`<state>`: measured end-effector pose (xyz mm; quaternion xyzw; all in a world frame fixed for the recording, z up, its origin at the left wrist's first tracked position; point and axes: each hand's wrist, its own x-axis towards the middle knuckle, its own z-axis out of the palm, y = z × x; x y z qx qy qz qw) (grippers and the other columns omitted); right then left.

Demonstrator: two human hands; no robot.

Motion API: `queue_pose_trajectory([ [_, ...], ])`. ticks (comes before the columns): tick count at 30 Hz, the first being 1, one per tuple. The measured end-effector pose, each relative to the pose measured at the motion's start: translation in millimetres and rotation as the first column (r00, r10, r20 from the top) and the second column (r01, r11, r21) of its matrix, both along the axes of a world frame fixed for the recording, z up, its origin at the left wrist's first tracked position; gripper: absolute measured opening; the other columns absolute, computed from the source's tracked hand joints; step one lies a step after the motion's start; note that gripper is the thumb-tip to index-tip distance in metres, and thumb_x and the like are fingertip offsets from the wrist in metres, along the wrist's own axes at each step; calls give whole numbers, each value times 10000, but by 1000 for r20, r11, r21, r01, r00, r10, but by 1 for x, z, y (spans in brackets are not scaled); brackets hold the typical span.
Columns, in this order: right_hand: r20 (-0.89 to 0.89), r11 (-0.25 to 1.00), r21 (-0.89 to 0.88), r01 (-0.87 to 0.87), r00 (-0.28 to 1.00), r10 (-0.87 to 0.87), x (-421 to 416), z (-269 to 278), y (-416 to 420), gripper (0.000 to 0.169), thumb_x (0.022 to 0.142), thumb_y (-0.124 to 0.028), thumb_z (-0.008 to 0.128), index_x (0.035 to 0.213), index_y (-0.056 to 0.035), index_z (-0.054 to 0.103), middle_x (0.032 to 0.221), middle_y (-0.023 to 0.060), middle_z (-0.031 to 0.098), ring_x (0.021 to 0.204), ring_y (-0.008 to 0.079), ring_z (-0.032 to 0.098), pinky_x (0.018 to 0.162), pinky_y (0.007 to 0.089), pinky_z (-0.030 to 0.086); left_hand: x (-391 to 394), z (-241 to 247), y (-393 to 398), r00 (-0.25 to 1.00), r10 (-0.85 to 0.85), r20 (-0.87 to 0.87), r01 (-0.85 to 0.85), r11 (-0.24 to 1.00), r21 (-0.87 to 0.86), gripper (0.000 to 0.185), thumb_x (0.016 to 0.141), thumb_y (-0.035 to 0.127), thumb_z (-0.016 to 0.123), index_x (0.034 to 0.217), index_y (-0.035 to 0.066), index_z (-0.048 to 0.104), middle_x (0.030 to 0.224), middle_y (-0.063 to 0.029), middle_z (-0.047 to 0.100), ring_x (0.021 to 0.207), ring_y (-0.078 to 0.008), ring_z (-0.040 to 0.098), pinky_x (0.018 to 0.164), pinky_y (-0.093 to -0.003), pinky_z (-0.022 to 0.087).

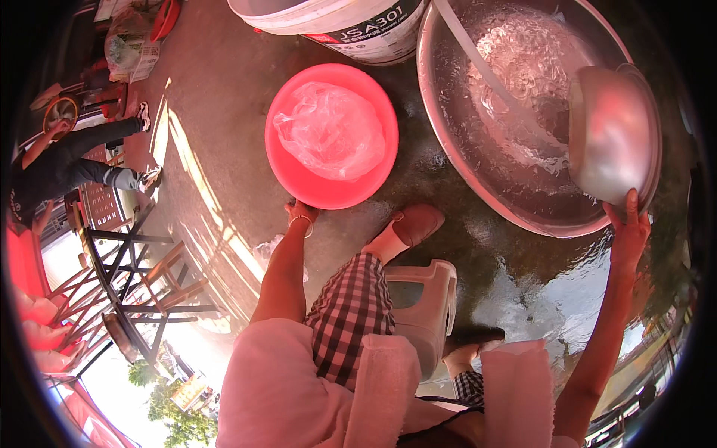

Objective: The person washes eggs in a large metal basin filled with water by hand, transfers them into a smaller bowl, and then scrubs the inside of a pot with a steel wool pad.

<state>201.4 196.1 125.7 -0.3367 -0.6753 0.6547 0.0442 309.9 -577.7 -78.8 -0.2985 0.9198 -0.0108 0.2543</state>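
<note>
My left hand [301, 211] grips the near rim of a red plastic basin [305, 187], which holds a crumpled clear plastic bag [336, 131]. On the right, my right hand [628, 227] holds the rim of a metal bowl [613, 134], tilted on its side over a large round metal tub [476, 185]. Water [521, 50] churns in the tub, and a pale hose [476, 53] runs down into it. The inside of the bowl faces away from view.
A white plastic bucket [358, 33] stands beyond the basin. Below me is a plastic stool [425, 308] on wet ground. At the left, a person [73, 151] walks near folding table legs [140, 241]; a bagged basket [131, 53] lies at upper left.
</note>
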Motion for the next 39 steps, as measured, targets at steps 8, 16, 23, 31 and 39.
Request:
queue_pose_trajectory([
  [8, -15, 411, 893, -183, 901, 434, 47, 73, -12, 244, 686, 80, 573, 899, -19, 642, 823, 98, 615, 797, 269, 565, 730, 316, 445, -23, 42, 31, 662, 573, -483, -417, 817, 397, 444, 681, 249, 774, 1050, 79, 594, 924, -158, 653, 808, -332, 657, 694, -419, 547],
  [16, 122, 145, 973, -182, 929, 350, 154, 156, 0, 227, 551, 23, 648, 761, -58, 678, 738, 67, 638, 760, 274, 571, 686, 350, 459, -104, 127, 43, 186, 578, -795, 154, 782, 604, 374, 809, 127, 705, 1096, 10, 495, 1085, -132, 559, 835, -260, 636, 572, -343, 600],
  [23, 237, 278, 920, -275, 957, 165, 281, 126, 17, 238, 552, 30, 632, 757, -87, 666, 742, 51, 633, 749, 278, 572, 640, 365, 488, -187, 244, 337, 550, 468, -692, 718, 157, 678, 336, 866, 23, 543, 1190, 19, 450, 1174, -109, 526, 1045, -209, 540, 874, -331, 477],
  [31, 259, 406, 886, -224, 965, -32, 353, 6, 17, 253, 575, -7, 669, 792, -136, 661, 753, -2, 602, 772, 237, 569, 595, 365, 503, -87, 240, 605, 824, -398, -405, 157, -526, 836, 371, 784, -79, 574, 1113, 27, 440, 1120, -69, 482, 896, -116, 537, 750, -256, 501],
  [39, 166, 525, 849, -63, 974, -152, 392, -74, -35, 303, 541, -11, 640, 820, -127, 659, 815, -15, 631, 816, 250, 562, 694, 356, 510, 17, 158, 704, 758, -554, -345, 139, -380, 914, 391, 747, 3, 673, 1098, 44, 507, 1090, -65, 505, 847, -135, 590, 641, -252, 545],
])
